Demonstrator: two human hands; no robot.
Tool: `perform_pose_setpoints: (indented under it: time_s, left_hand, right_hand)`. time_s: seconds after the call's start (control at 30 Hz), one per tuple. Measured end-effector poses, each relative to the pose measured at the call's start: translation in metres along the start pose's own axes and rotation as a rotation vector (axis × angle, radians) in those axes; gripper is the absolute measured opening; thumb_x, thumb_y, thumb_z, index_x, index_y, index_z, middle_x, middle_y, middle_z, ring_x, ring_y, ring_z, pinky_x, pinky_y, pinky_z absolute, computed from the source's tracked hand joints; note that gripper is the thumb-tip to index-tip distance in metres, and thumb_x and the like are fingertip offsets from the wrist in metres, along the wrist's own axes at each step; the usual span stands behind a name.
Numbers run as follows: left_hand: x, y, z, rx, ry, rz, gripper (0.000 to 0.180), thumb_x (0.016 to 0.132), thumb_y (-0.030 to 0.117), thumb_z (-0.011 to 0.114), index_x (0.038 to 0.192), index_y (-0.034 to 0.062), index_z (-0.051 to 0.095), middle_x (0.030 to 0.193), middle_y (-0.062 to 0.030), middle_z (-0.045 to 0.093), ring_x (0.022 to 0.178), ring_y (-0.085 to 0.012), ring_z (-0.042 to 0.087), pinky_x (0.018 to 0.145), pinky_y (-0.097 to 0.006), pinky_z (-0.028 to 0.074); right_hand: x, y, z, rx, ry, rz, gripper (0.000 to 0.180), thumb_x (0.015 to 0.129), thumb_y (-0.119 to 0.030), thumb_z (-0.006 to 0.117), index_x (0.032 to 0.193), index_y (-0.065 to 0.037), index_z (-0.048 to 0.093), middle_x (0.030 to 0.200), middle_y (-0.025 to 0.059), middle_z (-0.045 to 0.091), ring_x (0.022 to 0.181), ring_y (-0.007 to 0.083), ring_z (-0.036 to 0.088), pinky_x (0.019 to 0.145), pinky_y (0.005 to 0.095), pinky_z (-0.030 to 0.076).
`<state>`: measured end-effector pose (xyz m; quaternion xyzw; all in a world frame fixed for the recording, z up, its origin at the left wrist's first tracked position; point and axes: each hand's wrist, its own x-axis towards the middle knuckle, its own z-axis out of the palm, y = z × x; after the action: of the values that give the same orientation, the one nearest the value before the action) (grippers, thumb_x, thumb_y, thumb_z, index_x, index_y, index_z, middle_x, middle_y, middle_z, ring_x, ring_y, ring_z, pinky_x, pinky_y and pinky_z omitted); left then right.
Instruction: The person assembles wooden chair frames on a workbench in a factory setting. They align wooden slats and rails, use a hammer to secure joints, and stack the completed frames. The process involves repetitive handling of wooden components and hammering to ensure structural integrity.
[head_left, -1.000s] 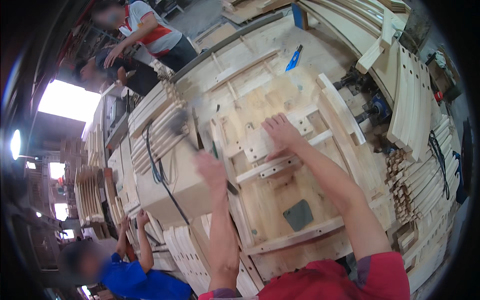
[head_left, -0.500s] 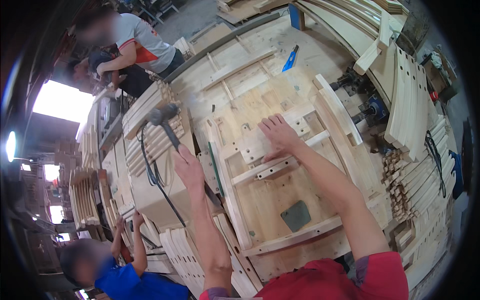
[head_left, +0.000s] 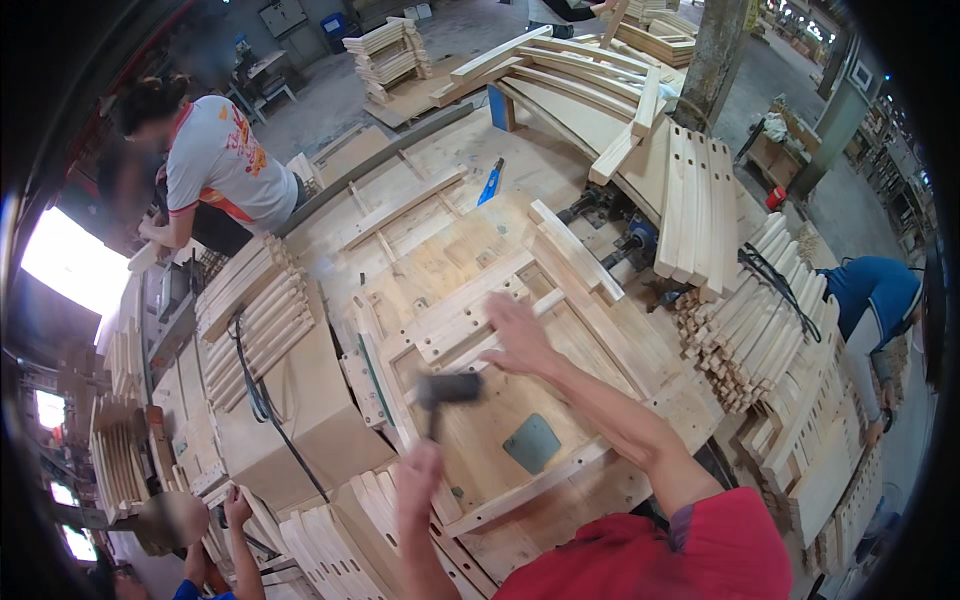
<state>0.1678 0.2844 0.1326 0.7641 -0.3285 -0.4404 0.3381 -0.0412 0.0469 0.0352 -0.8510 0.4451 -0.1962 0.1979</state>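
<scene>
My left hand [head_left: 418, 478] grips the handle of a black-headed mallet [head_left: 452, 388], smeared by motion. The mallet's head is over the left side of a pale wooden frame [head_left: 545, 485] lying on a plywood jig. Inside that frame a flat board with drilled holes [head_left: 440, 340] runs crosswise, and a narrow rail lies along its near side. Over the right part of this board is my right hand [head_left: 522, 338], fingers apart and holding nothing I can see; whether it touches the wood, I cannot tell. A grey-green patch [head_left: 532, 445] shows within the frame.
Metal clamps [head_left: 635, 240] line the jig's far right side. A blue cutter [head_left: 491, 182] lies beyond it. Bundled slats [head_left: 265, 300] stand at left, curved boards [head_left: 695, 215] and stacked slats [head_left: 735, 340] at right. Other people, one in a white shirt [head_left: 230, 160], are nearby.
The mallet has come down from its raised place at the left toward the frame. My right hand has lifted or slid slightly along the board. The whole view has shifted.
</scene>
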Motion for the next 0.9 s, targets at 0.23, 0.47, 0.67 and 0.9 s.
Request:
perform_pose_setpoints:
  time_s: [0.23,0.47,0.67,0.9]
  left_hand:
    - [-0.128,-0.113,0.117,0.144,-0.666,-0.162,0.049,0.099,0.051,0.063,0.100,0.0021,0.072,0.073,-0.0074,0.065,0.074,-0.0198,0.063,0.072,-0.039,0.051]
    - [-0.130,-0.126,0.129,0.307,-0.415,0.341,0.042,0.095,0.044,0.069,0.095,0.0024,0.071,0.083,-0.0228,0.066,0.082,-0.0422,0.066,0.079,-0.050,0.053]
    - [-0.063,-0.112,0.058,0.640,0.673,0.160,0.064,0.082,0.038,0.082,0.122,-0.0044,0.056,0.123,-0.0279,0.056,0.116,-0.0445,0.055,0.092,-0.052,0.049]
    - [-0.030,-0.111,0.056,0.530,0.549,0.000,0.061,0.083,0.042,0.077,0.119,-0.0028,0.058,0.111,-0.0270,0.064,0.106,-0.0466,0.062,0.090,-0.054,0.050]
  right_hand:
    - [-0.157,0.063,-0.083,-0.130,-0.056,0.726,0.093,0.077,-0.039,0.081,0.151,0.000,0.039,0.147,0.0249,0.049,0.137,0.0394,0.048,0.114,0.0495,0.040]
    - [-0.167,0.107,-0.087,-0.107,-0.034,0.712,0.077,0.074,-0.039,0.084,0.137,-0.006,0.054,0.132,0.0182,0.062,0.124,0.0344,0.060,0.104,0.0447,0.048]
    - [-0.160,0.100,-0.082,-0.124,-0.075,0.660,0.071,0.073,-0.039,0.084,0.128,-0.004,0.057,0.117,0.0193,0.068,0.116,0.0367,0.064,0.100,0.0457,0.051]
    - [-0.161,0.093,-0.135,0.185,-0.107,0.640,0.065,0.076,-0.027,0.080,0.126,0.005,0.053,0.116,0.0277,0.068,0.111,0.0411,0.067,0.097,0.0464,0.053]
